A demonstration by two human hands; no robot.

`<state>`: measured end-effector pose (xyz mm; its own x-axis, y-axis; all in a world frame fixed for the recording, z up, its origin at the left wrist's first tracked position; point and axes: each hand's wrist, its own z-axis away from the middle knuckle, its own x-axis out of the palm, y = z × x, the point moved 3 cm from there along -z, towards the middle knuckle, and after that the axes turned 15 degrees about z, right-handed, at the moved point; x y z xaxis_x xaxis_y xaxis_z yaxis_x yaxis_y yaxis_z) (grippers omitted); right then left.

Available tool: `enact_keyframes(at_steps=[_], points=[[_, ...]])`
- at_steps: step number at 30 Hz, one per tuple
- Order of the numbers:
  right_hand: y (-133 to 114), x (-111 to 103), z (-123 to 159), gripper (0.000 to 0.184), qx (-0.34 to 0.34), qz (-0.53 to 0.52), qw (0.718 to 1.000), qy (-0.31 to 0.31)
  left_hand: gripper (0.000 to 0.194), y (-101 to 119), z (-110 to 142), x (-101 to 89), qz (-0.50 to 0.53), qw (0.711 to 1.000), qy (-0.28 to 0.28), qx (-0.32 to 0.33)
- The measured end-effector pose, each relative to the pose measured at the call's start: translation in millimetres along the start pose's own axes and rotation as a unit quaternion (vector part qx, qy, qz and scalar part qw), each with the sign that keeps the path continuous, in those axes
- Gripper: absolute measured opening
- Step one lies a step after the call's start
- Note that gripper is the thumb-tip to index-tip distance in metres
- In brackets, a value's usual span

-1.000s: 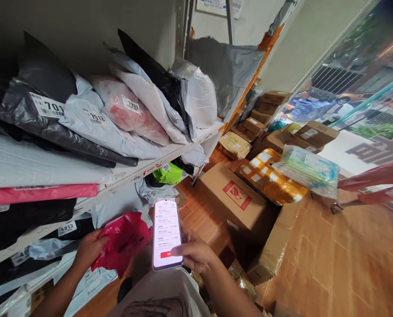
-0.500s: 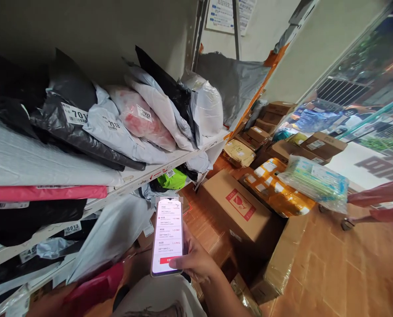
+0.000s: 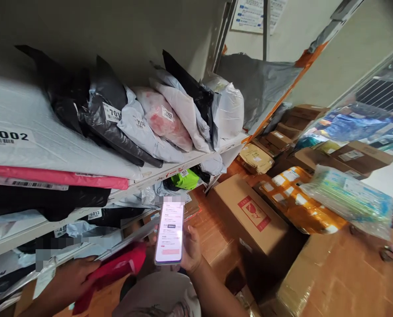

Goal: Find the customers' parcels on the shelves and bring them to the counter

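In my right hand (image 3: 192,252) is a smartphone (image 3: 168,235), upright, its lit screen showing a list with a pale red bar at the bottom. My fingers wrap its right edge. At lower left, my left hand (image 3: 71,276) is closed on a crimson plastic mailer bag (image 3: 119,266). A thin pale edge of another package lies just above that bag; whether my left hand also holds it, I cannot tell.
To the left, a white shelf (image 3: 157,178) bears several labelled mailer bags, including a black one (image 3: 109,132) and a pinkish one (image 3: 161,119). A large carton (image 3: 228,200) stands right of the phone, beside an orange-taped parcel (image 3: 302,202). At far right, a person's leg shows partly.
The view has turned left, so shelf and cartons appear further right. My right thumb has left the phone's screen, whose red button has turned pale. The left hand with the crimson bag is more visible.
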<state>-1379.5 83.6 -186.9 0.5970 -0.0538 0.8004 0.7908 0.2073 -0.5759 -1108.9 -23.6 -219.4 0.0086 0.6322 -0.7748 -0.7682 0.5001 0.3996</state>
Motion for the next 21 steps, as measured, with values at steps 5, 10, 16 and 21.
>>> enact_keyframes(at_steps=[5,10,16,21], points=[[14,-26,0,0.064,0.021,0.111,0.992,0.057,0.035,43,-13,-15.3,-0.007,0.998,-0.048,0.037],[15,-42,14,0.066,0.046,0.195,0.976,0.082,0.032,62,-33,-13.9,0.094,0.991,-0.004,0.094],[11,-30,-2,0.062,0.032,0.268,0.959,0.090,0.045,87,-60,-15.0,0.268,0.953,0.072,0.126],[2,-42,-5,0.056,0.008,0.251,0.956,0.149,0.048,82,-66,-17.6,0.301,0.945,0.080,0.102]])
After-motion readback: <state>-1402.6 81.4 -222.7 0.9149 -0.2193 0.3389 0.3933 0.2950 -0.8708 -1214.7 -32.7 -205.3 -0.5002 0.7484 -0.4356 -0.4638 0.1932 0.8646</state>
